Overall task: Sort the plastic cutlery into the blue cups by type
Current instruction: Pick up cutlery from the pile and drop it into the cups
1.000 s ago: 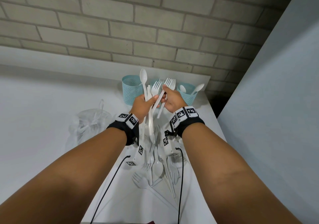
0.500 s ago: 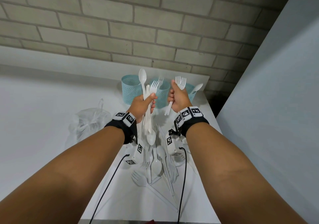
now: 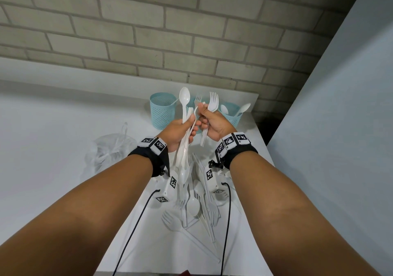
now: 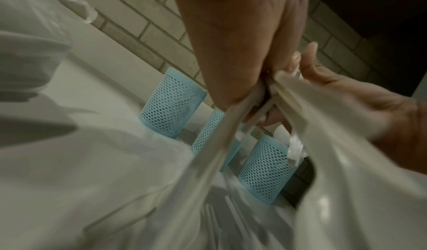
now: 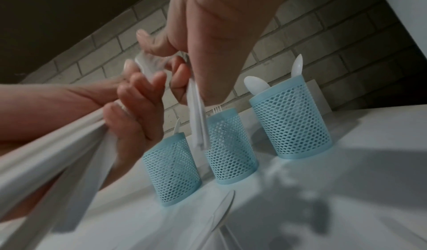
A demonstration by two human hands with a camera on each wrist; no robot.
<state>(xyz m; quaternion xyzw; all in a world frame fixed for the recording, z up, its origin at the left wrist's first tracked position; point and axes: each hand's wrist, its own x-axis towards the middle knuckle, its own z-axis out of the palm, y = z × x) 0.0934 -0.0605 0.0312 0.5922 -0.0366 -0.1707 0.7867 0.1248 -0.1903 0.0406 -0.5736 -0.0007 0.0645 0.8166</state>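
From the head view, the left hand (image 3: 179, 131) clenches a mixed cutlery bundle (image 3: 184, 139), while the right hand (image 3: 213, 124), grasping a fork (image 3: 212, 104), plucks another piece; pull straight out. In the right wrist view, the fork cup (image 5: 231, 144) sits at five o'clock of the fingers (image 5: 182, 75).

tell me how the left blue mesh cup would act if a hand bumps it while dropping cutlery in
The left blue mesh cup is tall, narrow, perforated plastic holding little, so it is probably light and apt to tip. On the smooth white counter it may slide first.
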